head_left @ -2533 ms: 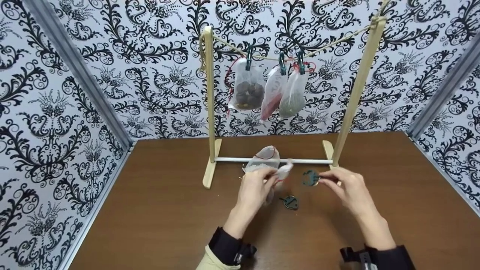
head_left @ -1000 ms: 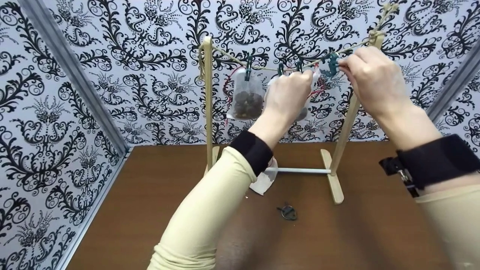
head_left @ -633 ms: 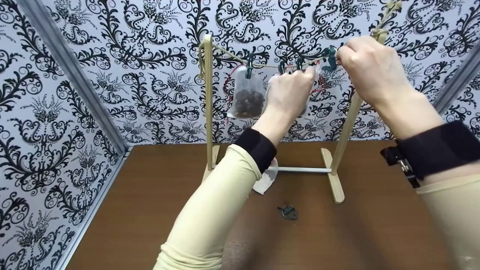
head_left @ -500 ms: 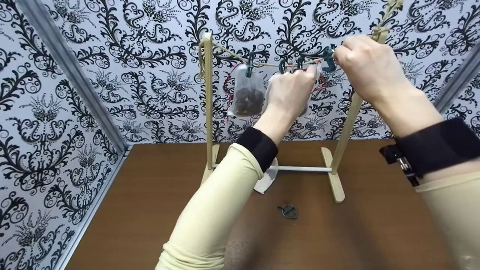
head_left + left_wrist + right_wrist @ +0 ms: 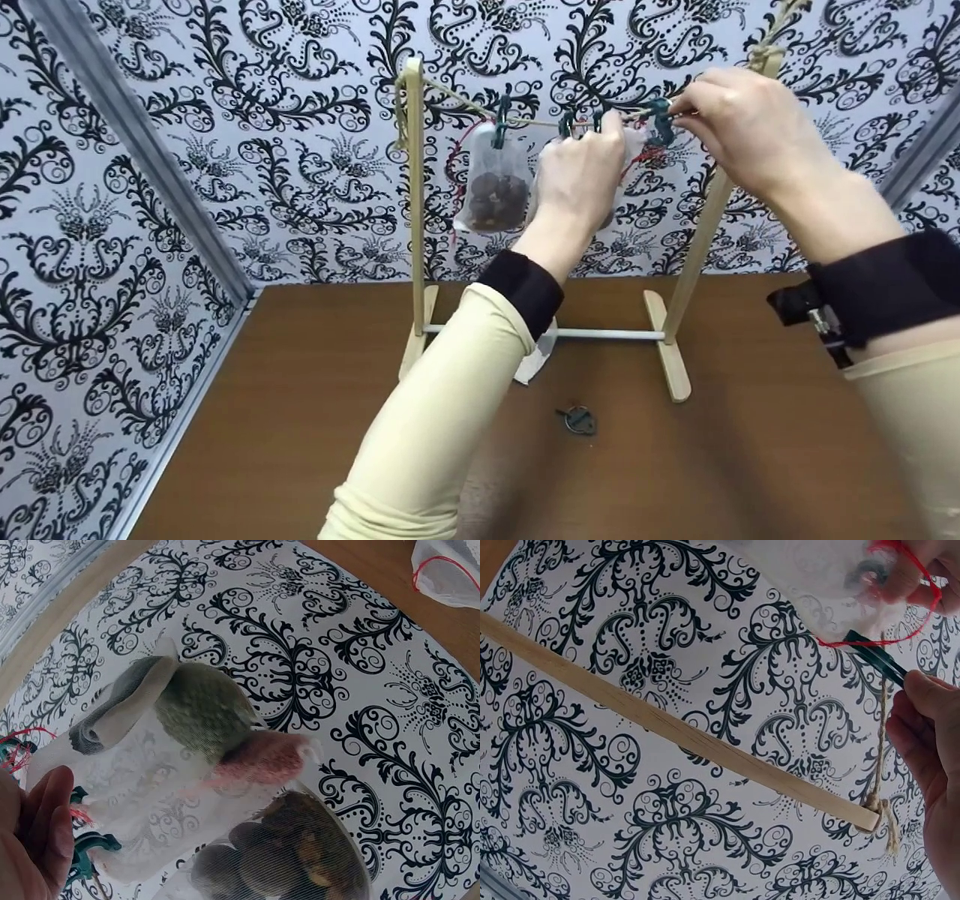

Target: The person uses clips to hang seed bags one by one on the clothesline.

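My left hand (image 5: 581, 172) is up at the rope, holding the top of a white mesh bag (image 5: 810, 577) with a red drawstring against it. In the left wrist view this bag's dark contents (image 5: 133, 694) show at its lower end. My right hand (image 5: 757, 124) pinches a dark green clothespin (image 5: 660, 124) between thumb and fingers, right of the left hand. In the right wrist view the clothespin crosses the rope (image 5: 881, 735), its tip at the bag's upper edge. Mesh bags with green bits (image 5: 202, 709), pink bits (image 5: 262, 757) and brown round pieces (image 5: 499, 199) hang alongside.
The rope runs between two wooden posts (image 5: 416, 202), joined low down by a white rod (image 5: 607, 334). Another mesh bag (image 5: 536, 364) lies on the brown table (image 5: 300, 420), partly behind the left sleeve. A dark clip with a ring (image 5: 579, 420) lies nearer.
Both hands rose from the table to the rope, the left carrying the bag and the right the clothespin. Lately the clothespin has come down slightly at the rope beside the bag's top.
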{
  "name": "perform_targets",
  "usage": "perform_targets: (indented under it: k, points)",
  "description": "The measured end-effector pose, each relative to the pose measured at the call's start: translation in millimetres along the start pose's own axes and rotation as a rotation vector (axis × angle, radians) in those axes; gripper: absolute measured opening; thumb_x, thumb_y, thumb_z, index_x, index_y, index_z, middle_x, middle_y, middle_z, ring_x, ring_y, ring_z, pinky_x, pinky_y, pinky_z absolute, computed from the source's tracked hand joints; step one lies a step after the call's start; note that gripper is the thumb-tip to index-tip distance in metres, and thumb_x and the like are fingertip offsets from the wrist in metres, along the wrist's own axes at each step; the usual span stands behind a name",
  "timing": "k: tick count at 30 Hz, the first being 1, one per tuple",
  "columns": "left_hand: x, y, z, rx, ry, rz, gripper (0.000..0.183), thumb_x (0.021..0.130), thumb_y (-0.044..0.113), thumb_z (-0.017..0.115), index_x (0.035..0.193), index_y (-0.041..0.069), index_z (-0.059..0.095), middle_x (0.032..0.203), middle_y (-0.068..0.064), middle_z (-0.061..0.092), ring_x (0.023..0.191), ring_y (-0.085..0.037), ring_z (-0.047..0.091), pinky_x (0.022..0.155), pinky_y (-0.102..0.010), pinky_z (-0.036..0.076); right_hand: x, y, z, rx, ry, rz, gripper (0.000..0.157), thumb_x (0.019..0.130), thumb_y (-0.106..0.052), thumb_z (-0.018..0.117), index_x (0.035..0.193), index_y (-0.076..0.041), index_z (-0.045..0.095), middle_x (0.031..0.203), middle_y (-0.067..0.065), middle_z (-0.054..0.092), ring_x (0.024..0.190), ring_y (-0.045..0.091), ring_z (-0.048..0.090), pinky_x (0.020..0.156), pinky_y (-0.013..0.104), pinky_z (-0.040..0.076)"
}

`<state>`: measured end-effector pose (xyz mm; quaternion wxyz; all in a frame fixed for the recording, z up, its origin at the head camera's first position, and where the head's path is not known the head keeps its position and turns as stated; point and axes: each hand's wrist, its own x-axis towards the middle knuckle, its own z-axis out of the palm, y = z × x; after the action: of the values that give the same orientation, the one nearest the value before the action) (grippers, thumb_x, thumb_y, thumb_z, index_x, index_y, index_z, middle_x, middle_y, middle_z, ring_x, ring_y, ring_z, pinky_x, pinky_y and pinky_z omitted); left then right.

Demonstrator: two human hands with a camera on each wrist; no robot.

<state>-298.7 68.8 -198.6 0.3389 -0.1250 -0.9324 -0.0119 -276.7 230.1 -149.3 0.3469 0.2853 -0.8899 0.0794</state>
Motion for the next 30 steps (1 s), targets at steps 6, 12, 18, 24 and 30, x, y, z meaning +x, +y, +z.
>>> perform_targets:
  k: [6, 12, 18, 24, 30]
  points:
    - [0.4, 4.9, -1.0, 0.056, 0.053, 0.003, 0.03, 0.109, 0.034, 0.034, 0.109, 0.021, 0.06, 0.073, 0.012, 0.072, 0.06, -0.003, 0.062, 0.048, -0.02, 0.042, 0.3, 0.7, -1.1, 0.007, 0.022, -0.019, 0.014, 0.092, -0.002, 0.065, 0.1, 0.008, 0.069, 0.095, 0.026, 0.069, 0.085, 0.042, 0.066, 0.078, 0.05, 0.056]
    - [-0.2, 4.2, -7.8, 0.08, 0.038, 0.115, 0.029, 0.108, 0.023, 0.038, 0.119, 0.022, 0.065, 0.087, 0.009, 0.077, 0.067, -0.006, 0.07, 0.054, -0.022, 0.054, -2.3, 3.2, 6.8, -0.007, 0.088, -0.053, 0.013, 0.091, -0.001, 0.065, 0.099, 0.009, 0.069, 0.09, 0.025, 0.068, 0.082, 0.04, 0.064, 0.076, 0.047, 0.055]
    - [2.6, 3.8, -15.4, 0.187, 0.034, 0.275, 0.037, 0.107, 0.013, 0.034, 0.116, 0.017, 0.07, 0.093, 0.006, 0.078, 0.07, -0.007, 0.072, 0.057, -0.024, 0.058, -4.8, 2.3, 11.4, 0.016, 0.107, -0.066, 0.014, 0.091, -0.004, 0.066, 0.099, 0.007, 0.07, 0.092, 0.023, 0.07, 0.084, 0.038, 0.064, 0.075, 0.045, 0.054]
    - [6.1, 1.7, -13.7, 0.049, 0.038, 0.125, 0.027, 0.106, 0.022, 0.043, 0.111, 0.022, 0.069, 0.094, 0.006, 0.079, 0.075, -0.01, 0.073, 0.062, -0.026, 0.059, -2.5, -1.8, 15.6, -0.012, 0.106, -0.098, 0.014, 0.091, -0.003, 0.066, 0.099, 0.007, 0.071, 0.093, 0.024, 0.071, 0.086, 0.039, 0.065, 0.078, 0.047, 0.056]
    - [3.3, -3.0, -9.1, 0.057, 0.019, 0.141, 0.022, 0.103, 0.02, 0.05, 0.114, 0.022, 0.069, 0.096, 0.005, 0.079, 0.074, -0.011, 0.073, 0.062, -0.026, 0.058, -5.4, -0.3, 20.8, 0.025, 0.08, -0.061, 0.026, 0.089, -0.002, 0.068, 0.113, 0.006, 0.067, 0.11, 0.025, 0.068, 0.102, 0.041, 0.064, 0.092, 0.049, 0.054]
